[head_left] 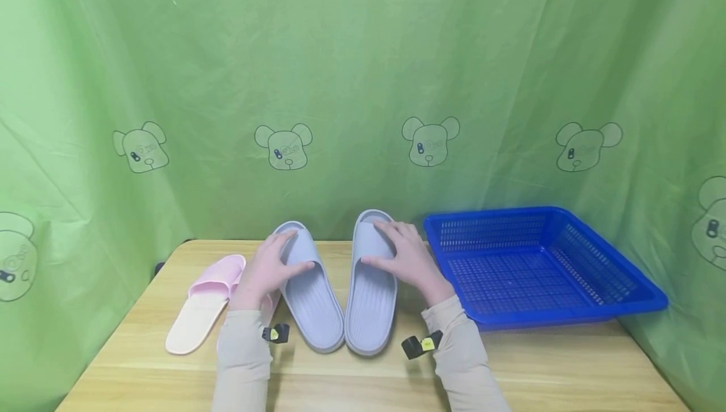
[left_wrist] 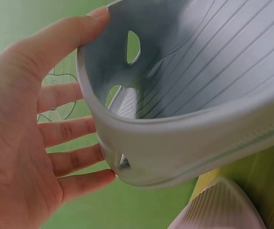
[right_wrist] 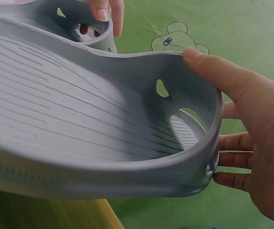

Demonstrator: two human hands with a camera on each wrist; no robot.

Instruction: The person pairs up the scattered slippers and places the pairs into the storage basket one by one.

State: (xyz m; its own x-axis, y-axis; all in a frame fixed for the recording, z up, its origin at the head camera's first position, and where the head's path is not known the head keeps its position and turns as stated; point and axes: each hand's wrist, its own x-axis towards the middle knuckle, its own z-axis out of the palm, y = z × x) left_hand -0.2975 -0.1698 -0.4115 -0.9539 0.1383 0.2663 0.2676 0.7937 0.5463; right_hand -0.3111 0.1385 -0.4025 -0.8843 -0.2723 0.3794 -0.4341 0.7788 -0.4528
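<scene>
Two grey-blue slide slippers lie side by side in the head view, heels towards me and nearly touching, toes fanned apart. My left hand (head_left: 266, 268) grips the strap of the left slipper (head_left: 314, 308). In the left wrist view its thumb lies on the rim of that slipper (left_wrist: 199, 124) and the other fingertips touch the outer side of the strap. On the right slipper (head_left: 371, 308), my right hand (head_left: 413, 263) grips the strap the same way. The right wrist view shows the thumb at the opening's edge of this slipper (right_wrist: 79, 109), fingertips against its outer side.
A pink slipper (head_left: 195, 324) with a cream sole lies left on the wooden table (head_left: 317, 387). Its mate (head_left: 271, 305) is mostly hidden behind my left arm. A blue mesh basket (head_left: 567, 319) stands at the right. A green curtain (head_left: 363, 72) hangs behind.
</scene>
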